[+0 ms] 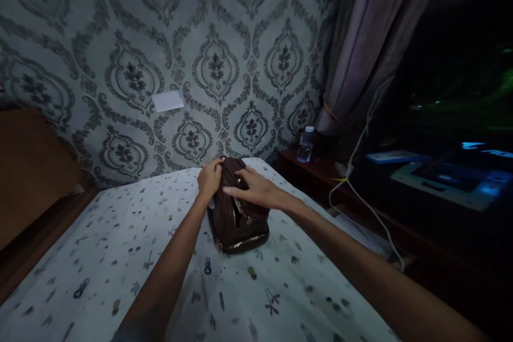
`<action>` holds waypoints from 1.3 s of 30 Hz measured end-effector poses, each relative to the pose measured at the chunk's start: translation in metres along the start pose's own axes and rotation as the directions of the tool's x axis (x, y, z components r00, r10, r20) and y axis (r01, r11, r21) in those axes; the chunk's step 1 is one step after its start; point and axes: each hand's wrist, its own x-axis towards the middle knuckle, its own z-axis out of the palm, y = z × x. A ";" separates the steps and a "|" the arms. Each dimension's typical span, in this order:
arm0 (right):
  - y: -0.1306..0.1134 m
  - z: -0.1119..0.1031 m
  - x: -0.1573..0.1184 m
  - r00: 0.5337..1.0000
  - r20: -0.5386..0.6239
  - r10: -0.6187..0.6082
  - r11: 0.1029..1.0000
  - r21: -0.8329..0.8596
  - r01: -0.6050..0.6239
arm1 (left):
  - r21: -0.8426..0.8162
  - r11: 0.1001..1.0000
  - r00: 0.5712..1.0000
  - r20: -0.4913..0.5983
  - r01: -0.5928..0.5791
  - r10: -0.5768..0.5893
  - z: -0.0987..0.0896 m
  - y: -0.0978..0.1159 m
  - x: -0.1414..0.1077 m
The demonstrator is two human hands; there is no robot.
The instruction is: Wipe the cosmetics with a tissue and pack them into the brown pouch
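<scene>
A dark brown bag with gold zippers lies on the patterned white bedsheet. One of its zipped pockets gapes partly open on the upper face. My left hand is closed round the bag's far left edge, fingers curled over the top. Over the bag's right side, my right hand has its thumb and index finger apart, the index near a round gold stud. The thumb points left above the pocket opening. My right hand's other fingers are hidden.
A clear bottle stands on a dark red side table at the right. White cables hang beside it. A wooden headboard borders the bed at left, and patterned wallpaper with a white switch plate rises behind.
</scene>
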 end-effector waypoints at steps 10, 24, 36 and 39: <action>-0.020 0.023 -0.007 0.989 0.058 0.139 0.936 -0.334 -0.112 | 0.133 0.990 0.998 -0.038 -0.035 0.040 -0.020 -0.023 0.005; -0.023 0.024 -0.009 0.987 0.060 0.146 0.948 -0.295 -0.122 | 0.750 0.655 0.915 0.195 0.093 -0.353 -0.151 -0.128 -0.063; -0.022 0.022 -0.011 0.989 0.066 0.130 0.964 -0.243 -0.110 | 0.630 0.761 0.912 0.208 0.152 -0.354 -0.136 -0.125 -0.035; -0.020 0.023 -0.010 0.991 0.062 0.119 0.968 -0.232 -0.101 | 0.364 0.928 0.934 0.294 0.086 -0.202 -0.095 -0.102 0.019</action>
